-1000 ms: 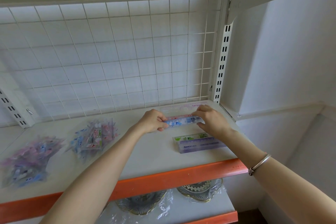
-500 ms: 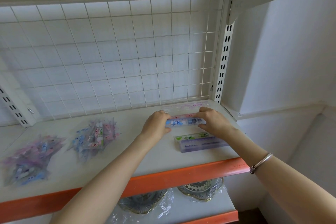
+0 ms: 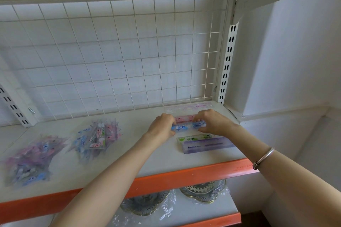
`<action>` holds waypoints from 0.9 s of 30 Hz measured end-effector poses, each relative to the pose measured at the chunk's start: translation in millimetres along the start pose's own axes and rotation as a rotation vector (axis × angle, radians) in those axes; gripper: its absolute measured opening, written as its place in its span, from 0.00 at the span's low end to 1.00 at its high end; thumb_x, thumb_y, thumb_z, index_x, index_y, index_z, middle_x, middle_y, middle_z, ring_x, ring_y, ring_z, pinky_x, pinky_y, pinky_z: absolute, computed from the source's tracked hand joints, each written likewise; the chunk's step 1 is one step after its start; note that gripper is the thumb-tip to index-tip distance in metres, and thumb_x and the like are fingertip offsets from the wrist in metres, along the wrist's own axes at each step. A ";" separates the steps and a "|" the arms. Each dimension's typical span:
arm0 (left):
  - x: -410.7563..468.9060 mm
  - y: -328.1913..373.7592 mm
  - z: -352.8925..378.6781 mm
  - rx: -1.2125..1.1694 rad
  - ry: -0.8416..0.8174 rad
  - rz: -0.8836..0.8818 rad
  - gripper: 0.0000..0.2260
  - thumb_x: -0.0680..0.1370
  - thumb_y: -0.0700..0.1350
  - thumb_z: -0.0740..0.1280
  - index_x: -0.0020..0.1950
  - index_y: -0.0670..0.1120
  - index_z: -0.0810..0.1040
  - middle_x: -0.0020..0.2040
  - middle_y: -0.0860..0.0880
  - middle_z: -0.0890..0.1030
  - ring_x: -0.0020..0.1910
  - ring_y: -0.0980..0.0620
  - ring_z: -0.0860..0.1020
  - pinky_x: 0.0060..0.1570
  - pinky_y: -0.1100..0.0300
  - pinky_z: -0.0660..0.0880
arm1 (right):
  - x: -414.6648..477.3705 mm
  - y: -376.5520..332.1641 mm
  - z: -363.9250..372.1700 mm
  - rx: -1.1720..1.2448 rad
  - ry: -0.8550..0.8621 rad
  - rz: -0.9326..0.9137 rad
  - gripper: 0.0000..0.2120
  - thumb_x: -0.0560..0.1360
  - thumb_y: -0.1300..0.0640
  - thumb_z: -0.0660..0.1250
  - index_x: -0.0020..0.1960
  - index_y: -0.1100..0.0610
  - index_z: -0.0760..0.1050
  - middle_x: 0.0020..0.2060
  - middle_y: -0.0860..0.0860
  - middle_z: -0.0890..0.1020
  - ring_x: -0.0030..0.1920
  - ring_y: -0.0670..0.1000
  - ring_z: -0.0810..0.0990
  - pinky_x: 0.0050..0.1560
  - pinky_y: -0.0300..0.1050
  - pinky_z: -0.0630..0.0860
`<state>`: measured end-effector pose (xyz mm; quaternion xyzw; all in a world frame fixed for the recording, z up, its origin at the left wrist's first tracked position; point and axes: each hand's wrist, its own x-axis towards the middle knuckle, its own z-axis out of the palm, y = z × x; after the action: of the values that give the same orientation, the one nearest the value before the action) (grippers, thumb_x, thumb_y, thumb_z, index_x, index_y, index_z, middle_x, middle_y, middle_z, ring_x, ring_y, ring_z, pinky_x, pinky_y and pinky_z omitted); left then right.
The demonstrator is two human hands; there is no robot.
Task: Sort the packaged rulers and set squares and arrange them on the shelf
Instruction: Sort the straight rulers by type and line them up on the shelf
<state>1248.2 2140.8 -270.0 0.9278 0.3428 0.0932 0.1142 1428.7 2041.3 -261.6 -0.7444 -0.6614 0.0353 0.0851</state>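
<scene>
Step, by judgement: sorting under way; laying one blue pack (image 3: 186, 127) into the row at right rear of shelf (image 3: 129, 145).

Left hand (image 3: 163, 125): fingers curled round the pack's left end.
Right hand (image 3: 215, 123): fingers curled over its right end.
Blue pack: lengthwise across shelf, low over the board; touching or just clear, cannot tell.

Behind it: pink pack (image 3: 184, 117), flat. Further back: pale set (image 3: 188, 108), against grid (image 3: 110, 61).
In front: green pack (image 3: 195, 137) and purple pack (image 3: 206, 146), side by side, touching, near orange edge (image 3: 184, 173).
Well apart to the left: middle heap (image 3: 97, 136) and left heap (image 3: 27, 158), loose, unsorted by the look.

Next, as judged: set down square between pink and green, parallel to both; let go at both ends together; then on to the heaps for another. Slippery wrappers likely, so a gentle release, no nudging of neighbours.
</scene>
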 end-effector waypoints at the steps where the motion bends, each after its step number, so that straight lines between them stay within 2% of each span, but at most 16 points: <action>1: 0.5 -0.3 0.2 -0.019 -0.001 -0.003 0.12 0.74 0.40 0.70 0.57 0.42 0.81 0.54 0.42 0.79 0.51 0.42 0.79 0.48 0.57 0.74 | 1.9 -1.0 0.6 0.005 -0.005 0.002 0.17 0.72 0.58 0.70 0.61 0.53 0.77 0.57 0.51 0.79 0.56 0.53 0.76 0.57 0.50 0.73; 5: 0.4 -2.0 -1.0 -0.070 0.015 -0.029 0.13 0.72 0.41 0.72 0.57 0.43 0.81 0.55 0.43 0.80 0.51 0.44 0.79 0.49 0.59 0.74 | 8.2 -1.9 -0.7 0.045 -0.025 0.027 0.17 0.72 0.59 0.72 0.60 0.54 0.78 0.57 0.52 0.78 0.56 0.52 0.76 0.58 0.49 0.73; 10: -1.0 -10.8 -7.2 -0.174 -0.011 -0.056 0.22 0.67 0.45 0.78 0.59 0.41 0.79 0.53 0.44 0.81 0.52 0.47 0.80 0.55 0.54 0.76 | 12.8 -1.6 -6.7 0.098 -0.076 0.039 0.17 0.70 0.60 0.74 0.58 0.56 0.79 0.54 0.52 0.79 0.51 0.50 0.76 0.54 0.40 0.71; 15: -0.4 -27.0 -15.0 -0.134 -0.010 -0.081 0.19 0.70 0.45 0.76 0.58 0.42 0.80 0.57 0.44 0.80 0.55 0.48 0.79 0.56 0.58 0.75 | 15.8 -1.1 -14.8 0.138 -0.168 0.048 0.16 0.69 0.60 0.75 0.56 0.59 0.80 0.51 0.54 0.82 0.46 0.47 0.76 0.49 0.37 0.71; 27: -3.2 -43.0 -10.1 -0.094 -0.015 -0.175 0.18 0.73 0.45 0.73 0.61 0.42 0.78 0.60 0.44 0.78 0.59 0.46 0.76 0.57 0.58 0.72 | 18.1 -2.4 -16.8 0.178 -0.199 0.044 0.15 0.68 0.61 0.76 0.54 0.57 0.81 0.49 0.52 0.83 0.48 0.49 0.77 0.56 0.42 0.74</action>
<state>1216.9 2172.0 -272.5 0.8886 0.4169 0.0918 0.1681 1431.3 2058.1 -243.6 -0.7410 -0.6443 0.1693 0.0842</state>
